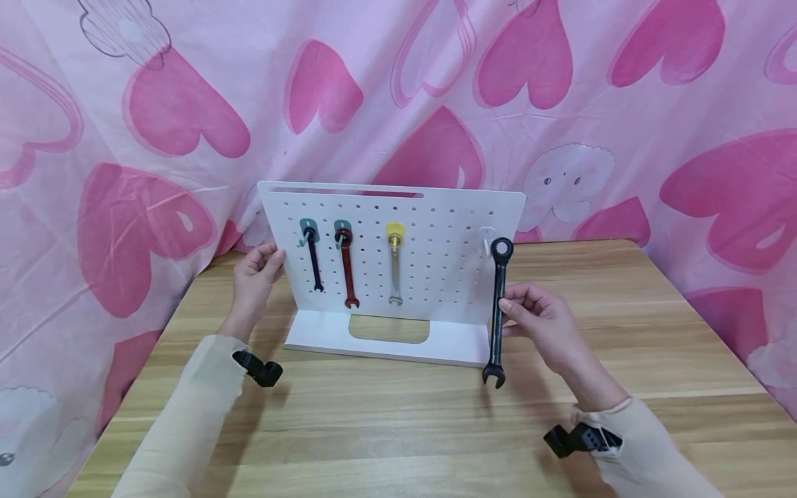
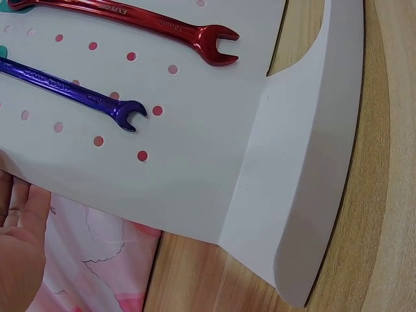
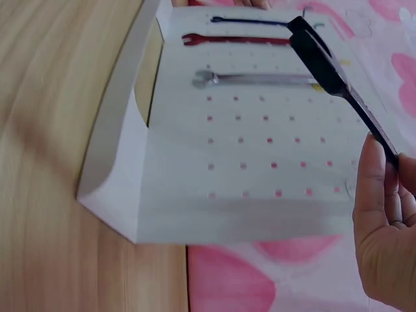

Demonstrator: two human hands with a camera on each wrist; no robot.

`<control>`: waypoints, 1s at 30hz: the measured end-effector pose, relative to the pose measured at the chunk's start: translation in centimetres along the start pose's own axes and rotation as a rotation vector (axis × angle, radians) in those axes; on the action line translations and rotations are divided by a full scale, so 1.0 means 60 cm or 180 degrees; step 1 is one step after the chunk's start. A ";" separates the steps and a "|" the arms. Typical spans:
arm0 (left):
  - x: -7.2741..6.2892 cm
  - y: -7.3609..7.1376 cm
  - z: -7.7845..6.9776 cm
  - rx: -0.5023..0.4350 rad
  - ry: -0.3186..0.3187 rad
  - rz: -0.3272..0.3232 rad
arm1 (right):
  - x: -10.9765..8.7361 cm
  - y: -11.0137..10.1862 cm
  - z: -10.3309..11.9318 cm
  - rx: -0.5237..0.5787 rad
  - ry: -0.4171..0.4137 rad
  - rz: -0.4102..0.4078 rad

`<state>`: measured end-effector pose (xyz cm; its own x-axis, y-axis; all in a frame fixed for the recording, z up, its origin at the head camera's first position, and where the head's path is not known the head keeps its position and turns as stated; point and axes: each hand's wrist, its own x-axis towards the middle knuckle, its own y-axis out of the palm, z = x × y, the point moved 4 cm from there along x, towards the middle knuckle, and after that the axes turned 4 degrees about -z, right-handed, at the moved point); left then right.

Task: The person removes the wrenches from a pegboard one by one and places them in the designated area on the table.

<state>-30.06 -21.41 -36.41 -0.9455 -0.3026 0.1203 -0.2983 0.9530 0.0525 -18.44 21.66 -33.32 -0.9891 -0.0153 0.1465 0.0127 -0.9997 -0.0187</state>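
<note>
- Your right hand [image 1: 543, 324] pinches the black wrench [image 1: 497, 318] right of center; too light a pinch could let it swivel or drop.
- Your left hand [image 1: 252, 275] pinches the left edge of the pegboard [image 1: 436, 277]; an uneven pull could tip it.
- The clear hook [image 1: 485, 236], right of center, could loosen if bumped by the ring end [image 1: 501, 259].
- Jolting could unseat your blue wrench [image 1: 314, 263], red wrench [image 1: 349, 277] and silver wrench [image 1: 395, 273], left to center.

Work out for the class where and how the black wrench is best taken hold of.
Probably mid-handle, coming from the right: the black wrench has a long, straight handle and stands nearly upright, with the white pegboard behind and to its left. The right hand grips it there, leaving the ring end uncovered at the top, near the clear hook.
</note>
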 end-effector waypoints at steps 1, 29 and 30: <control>0.000 0.000 0.000 0.0011 0.0005 -0.0001 | 0.001 -0.006 0.001 0.0040 -0.0020 -0.0035; -0.001 -0.001 0.004 -0.0056 -0.0056 -0.0017 | 0.064 -0.159 -0.129 -0.0714 0.0938 -0.0293; -0.001 -0.001 0.004 -0.0062 -0.0049 -0.0011 | 0.065 -0.159 -0.132 -0.0716 0.0975 -0.0253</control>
<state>-30.01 -21.46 -36.66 -0.9464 -0.3056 0.1048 -0.2992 0.9514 0.0724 -23.58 31.26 -40.41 -0.9842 0.1017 -0.1453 -0.0645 -0.9685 -0.2407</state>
